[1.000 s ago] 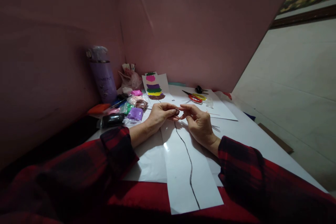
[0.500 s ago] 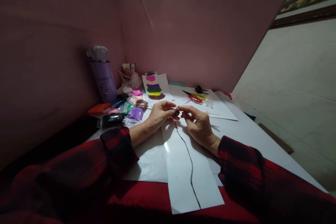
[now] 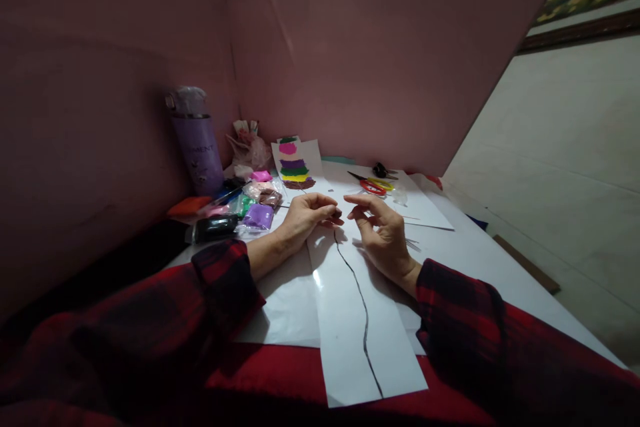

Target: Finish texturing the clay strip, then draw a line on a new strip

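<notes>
Between its thumb and fingers my left hand pinches a small dark brown lump of clay. My right hand hovers just to the right, apart from the lump, its fingers curved and thumb separated, with nothing visible in them. Below both hands a white paper strip lies over the table's front edge. A thin, dark wavy line runs down it from near my left fingertips; whether it is drawn or laid clay I cannot tell.
Packs of coloured clay lie at the left before a purple bottle. Behind my hands rests a card with coloured bands. Red-handled scissors lie at the back right, near a black object. Pink walls close off the far side.
My right hand has drawn slightly right, away from the brown clay, and its fingers have spread. My left hand keeps the lump in nearly the same place.
</notes>
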The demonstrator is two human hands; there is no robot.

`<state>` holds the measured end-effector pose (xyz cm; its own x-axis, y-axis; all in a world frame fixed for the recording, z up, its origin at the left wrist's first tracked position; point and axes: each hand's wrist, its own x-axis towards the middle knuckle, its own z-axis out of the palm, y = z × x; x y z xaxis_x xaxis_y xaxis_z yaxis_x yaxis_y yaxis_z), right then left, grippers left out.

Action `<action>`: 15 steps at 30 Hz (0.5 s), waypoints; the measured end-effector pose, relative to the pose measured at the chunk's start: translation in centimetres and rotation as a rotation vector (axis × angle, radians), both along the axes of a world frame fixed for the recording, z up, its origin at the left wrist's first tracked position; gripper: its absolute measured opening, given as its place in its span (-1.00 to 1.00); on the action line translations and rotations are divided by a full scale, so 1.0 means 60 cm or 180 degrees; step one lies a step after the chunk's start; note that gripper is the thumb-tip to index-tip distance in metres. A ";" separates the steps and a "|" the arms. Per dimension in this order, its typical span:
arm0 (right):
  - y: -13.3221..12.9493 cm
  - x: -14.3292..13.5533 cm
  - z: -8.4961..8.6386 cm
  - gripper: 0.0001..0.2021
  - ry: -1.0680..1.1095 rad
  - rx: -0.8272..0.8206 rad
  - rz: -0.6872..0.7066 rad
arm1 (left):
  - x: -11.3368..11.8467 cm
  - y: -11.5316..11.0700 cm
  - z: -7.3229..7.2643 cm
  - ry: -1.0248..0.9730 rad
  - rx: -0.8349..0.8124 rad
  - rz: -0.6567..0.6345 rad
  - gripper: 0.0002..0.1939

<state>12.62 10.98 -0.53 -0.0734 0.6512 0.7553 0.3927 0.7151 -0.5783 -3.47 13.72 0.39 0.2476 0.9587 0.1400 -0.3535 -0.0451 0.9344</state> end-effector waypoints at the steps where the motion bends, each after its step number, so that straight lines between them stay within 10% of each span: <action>1: 0.001 0.000 -0.001 -0.76 0.0027 -0.0036 -0.0082 | 0.000 -0.001 0.001 -0.0005 -0.0032 0.0016 -0.82; 15: -0.003 -0.002 -0.005 -0.68 -0.0159 0.0035 0.0137 | 0.004 -0.003 0.010 0.0142 -0.0103 0.0390 -0.93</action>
